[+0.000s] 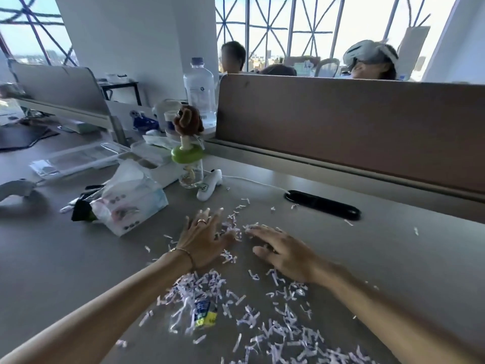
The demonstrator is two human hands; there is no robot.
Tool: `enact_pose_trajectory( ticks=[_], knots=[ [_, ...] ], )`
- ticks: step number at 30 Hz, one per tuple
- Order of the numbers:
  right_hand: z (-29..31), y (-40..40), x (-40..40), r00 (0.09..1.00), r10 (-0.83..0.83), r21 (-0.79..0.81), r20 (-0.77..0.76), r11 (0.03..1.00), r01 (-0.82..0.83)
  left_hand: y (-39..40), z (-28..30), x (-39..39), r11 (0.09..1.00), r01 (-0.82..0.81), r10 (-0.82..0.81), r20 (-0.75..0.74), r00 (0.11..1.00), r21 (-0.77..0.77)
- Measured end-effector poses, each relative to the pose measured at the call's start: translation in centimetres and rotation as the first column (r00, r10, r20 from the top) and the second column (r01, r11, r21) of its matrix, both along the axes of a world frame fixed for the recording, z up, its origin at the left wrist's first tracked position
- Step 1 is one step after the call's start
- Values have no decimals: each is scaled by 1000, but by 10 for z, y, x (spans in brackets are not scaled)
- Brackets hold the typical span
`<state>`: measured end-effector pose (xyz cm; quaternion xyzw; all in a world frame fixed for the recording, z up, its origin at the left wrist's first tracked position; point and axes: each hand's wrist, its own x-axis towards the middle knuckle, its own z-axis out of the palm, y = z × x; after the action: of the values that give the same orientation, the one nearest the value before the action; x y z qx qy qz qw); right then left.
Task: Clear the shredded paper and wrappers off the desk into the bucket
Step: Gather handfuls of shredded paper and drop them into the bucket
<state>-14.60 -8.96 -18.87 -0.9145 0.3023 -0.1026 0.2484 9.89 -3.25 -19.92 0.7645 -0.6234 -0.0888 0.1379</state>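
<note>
— What's your surface (393, 248) like?
— Grey, backed by a brown partition (341, 127), windows behind it.

— What do you count?
— Two water bottles, one tissue pack (128, 206), one blue-yellow wrapper (204, 312) among the shredded paper (275, 329) strewn near you.

— Your hands?
— Your left hand (202, 237) and right hand (286, 252) lie palm-down, fingers spread, each grip loose and holding nothing, shreds between them.

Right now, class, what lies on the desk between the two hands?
In the head view, a small clump of shredded paper lies between the left hand and the right hand, at their fingertips.
</note>
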Motion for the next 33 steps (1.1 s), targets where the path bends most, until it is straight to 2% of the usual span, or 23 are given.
enact_pose_trajectory(
  ticks=[3,8,12,20,23,28,33],
  knots=[
    [5,7,-17,994,-73,32,84,997,70,-8,4,-10,991,130,-132,-49,990,-37],
    [6,9,-57,973,-226,41,39,974,225,13,14,-46,915,403,-402,-173,899,-35],
    [5,22,-72,967,-255,33,18,967,254,45,21,-70,839,544,-536,-146,831,17],
    [15,73,-103,957,-290,22,19,957,290,96,26,-118,753,654,-655,-13,756,75],
    [15,100,-123,953,-302,38,14,953,301,104,17,-131,733,679,-674,103,731,-21],
    [7,140,-157,950,-313,46,-18,948,313,96,11,-140,724,665,-631,213,746,-186],
    [3,172,-183,944,-265,-104,-196,963,249,95,11,-152,690,694,-641,269,718,-208]
  ],
)
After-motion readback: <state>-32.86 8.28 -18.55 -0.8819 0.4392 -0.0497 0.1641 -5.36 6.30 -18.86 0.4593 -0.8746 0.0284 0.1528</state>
